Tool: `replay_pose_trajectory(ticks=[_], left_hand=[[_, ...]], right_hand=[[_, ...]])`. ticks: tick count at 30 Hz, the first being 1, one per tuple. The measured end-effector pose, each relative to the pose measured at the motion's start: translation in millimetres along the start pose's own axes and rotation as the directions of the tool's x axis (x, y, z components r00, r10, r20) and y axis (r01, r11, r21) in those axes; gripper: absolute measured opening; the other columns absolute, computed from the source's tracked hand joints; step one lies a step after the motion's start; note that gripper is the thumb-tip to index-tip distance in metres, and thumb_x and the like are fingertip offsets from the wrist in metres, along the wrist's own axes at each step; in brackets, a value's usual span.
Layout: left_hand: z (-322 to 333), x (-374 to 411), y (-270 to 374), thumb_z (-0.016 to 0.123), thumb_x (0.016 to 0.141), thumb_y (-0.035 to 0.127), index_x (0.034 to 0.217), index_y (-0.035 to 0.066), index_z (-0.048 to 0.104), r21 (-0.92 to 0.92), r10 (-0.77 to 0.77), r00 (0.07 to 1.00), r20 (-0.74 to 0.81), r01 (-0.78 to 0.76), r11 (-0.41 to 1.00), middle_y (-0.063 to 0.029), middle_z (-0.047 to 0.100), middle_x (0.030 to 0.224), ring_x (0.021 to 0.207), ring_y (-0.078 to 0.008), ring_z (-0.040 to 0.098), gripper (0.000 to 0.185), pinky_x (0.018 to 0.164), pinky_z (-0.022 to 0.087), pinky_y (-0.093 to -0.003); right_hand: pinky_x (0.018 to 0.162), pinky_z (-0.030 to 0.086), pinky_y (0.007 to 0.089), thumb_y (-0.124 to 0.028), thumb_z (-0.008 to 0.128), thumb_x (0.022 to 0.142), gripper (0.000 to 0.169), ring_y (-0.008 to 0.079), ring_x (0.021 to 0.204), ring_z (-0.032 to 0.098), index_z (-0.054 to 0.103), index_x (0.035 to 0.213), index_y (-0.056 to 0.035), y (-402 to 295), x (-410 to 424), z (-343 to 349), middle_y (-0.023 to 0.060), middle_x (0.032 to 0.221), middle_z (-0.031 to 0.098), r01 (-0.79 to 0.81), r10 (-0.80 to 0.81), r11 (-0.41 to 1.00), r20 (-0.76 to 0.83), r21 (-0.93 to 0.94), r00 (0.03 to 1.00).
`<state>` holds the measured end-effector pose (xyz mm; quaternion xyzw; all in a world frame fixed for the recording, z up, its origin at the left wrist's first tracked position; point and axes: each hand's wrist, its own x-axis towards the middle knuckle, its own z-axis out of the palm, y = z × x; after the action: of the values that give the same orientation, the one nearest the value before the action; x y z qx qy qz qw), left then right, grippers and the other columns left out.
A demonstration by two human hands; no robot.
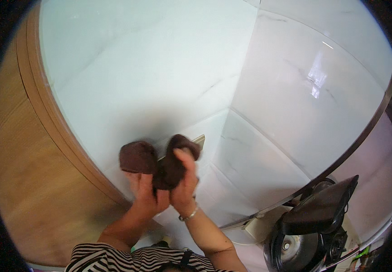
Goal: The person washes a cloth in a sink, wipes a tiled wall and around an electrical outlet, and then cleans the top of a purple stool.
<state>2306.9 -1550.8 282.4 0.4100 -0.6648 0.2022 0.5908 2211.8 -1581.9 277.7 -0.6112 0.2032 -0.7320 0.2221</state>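
Observation:
A dark brown cloth [170, 171] is bunched between my two hands, in front of a pale marble-patterned tiled wall [141, 68]. My left hand [143, 193] grips one side of it, where a folded part stands up above the fingers. On the other side, my right hand [185, 180] has its thumb over the cloth; a bracelet is on that wrist. Behind the cloth, a light-coloured wall plate [199, 142] is partly hidden.
A wooden panel with a raised edge [33, 68] runs along the left. At the lower right stands a gas burner [286, 246], with a black angular object [318, 210] over it. A dark curved edge [352, 149] crosses the right side.

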Motion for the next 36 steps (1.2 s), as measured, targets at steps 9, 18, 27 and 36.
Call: replay_pose_trajectory(ticks=[9, 18, 27, 36], left_hand=[[15.7, 40.8, -8.8, 0.054, 0.078, 0.017, 0.102, -0.001, 0.059, 0.240, 0.085, 0.988, 0.132, -0.116, 0.964, -0.0201, 0.059, 0.091, 0.084, -0.0377, 0.053, 0.030, 0.077, 0.037, -0.0482], [-49.1, -120.1, -59.0, 0.059, 0.077, 0.031, 0.120, 0.000, 0.053, 0.351, -0.105, 0.845, 0.524, -0.102, 0.931, -0.0230, 0.051, 0.122, 0.116, -0.0422, 0.045, 0.054, 0.100, 0.026, -0.0539], [-22.6, -146.3, -57.0, 0.061, 0.076, 0.034, 0.120, 0.002, 0.055, 0.254, -0.126, 0.803, 0.583, -0.033, 0.967, -0.0207, 0.051, 0.123, 0.114, -0.0396, 0.047, 0.055, 0.096, 0.029, -0.0539], [26.9, -146.1, -42.6, 0.063, 0.075, 0.029, 0.113, 0.008, 0.061, 0.193, -0.020, 0.810, 0.587, -0.115, 0.974, -0.0077, 0.062, 0.102, 0.094, -0.0259, 0.058, 0.043, 0.086, 0.038, -0.0403]], right_hand=[[0.105, 0.026, 0.0364, -0.015, 0.044, 0.090, 0.045, 0.0307, 0.121, 0.041, 0.043, 0.134, -0.0069, 31.9, 55.4, 38.0, 0.0174, 0.132, 0.046, -0.065, 0.060, 0.997, -0.124, -0.038, 0.990], [0.106, 0.027, 0.0403, -0.016, 0.051, 0.088, 0.048, 0.0315, 0.123, 0.042, 0.045, 0.135, -0.0117, 77.4, -126.0, 45.1, 0.0156, 0.133, 0.045, -0.099, 0.138, 0.977, 0.204, -0.190, 0.969], [0.108, 0.023, 0.0421, -0.014, 0.054, 0.083, 0.059, 0.0345, 0.126, 0.037, 0.039, 0.139, -0.0167, 165.9, -221.3, 57.7, 0.0164, 0.138, 0.039, -0.562, 0.545, 0.777, 0.144, 0.284, 0.826], [0.109, 0.021, 0.0397, -0.013, 0.050, 0.088, 0.054, 0.0328, 0.129, 0.032, 0.036, 0.140, -0.0113, 120.1, -111.8, 19.1, 0.0167, 0.141, 0.033, -0.158, 0.059, 0.888, -0.234, -0.431, 0.971]])
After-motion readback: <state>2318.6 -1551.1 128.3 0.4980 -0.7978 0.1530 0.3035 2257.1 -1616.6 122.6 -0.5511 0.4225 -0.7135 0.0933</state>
